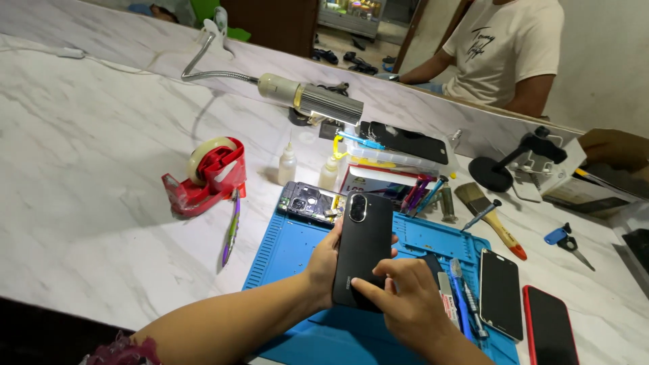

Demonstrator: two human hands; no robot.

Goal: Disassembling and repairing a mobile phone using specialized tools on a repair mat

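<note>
Black phone [363, 249], back cover up, camera ring at its far end, is held just above the blue work mat [291, 253]. Left hand [323, 265] grasps the phone's left edge, fingers wrapped under and thumb along the side. Right hand [404, 303] lies over the near right corner, fingertips [362, 286] pressed flat on the back cover, thumb hooked on the right edge; both hands are closed on the phone, neither released. Judgement: to seat or press a cover well, pressure should stay even and travel along the edges, with the left grip steadying the body so it does not twist, and with nothing bearing on the camera ring. Just right of the right fingers: a blue-handled tool [461, 295] on the mat, then a dark phone with a gold rim [501, 293] and a red-edged phone [549, 326]. Beyond the fingertips, touching the held phone's far end as seen from here: an opened phone frame [309, 201] with exposed board. Left of the left hand, off the mat: a red tape dispenser [206, 176]. Farther out: two small squeeze bottles [287, 164], a brush [488, 216], a gooseneck lamp [311, 100]. Farthest: another person in a white shirt [503, 47], seated across the marble table [81, 169].
</note>
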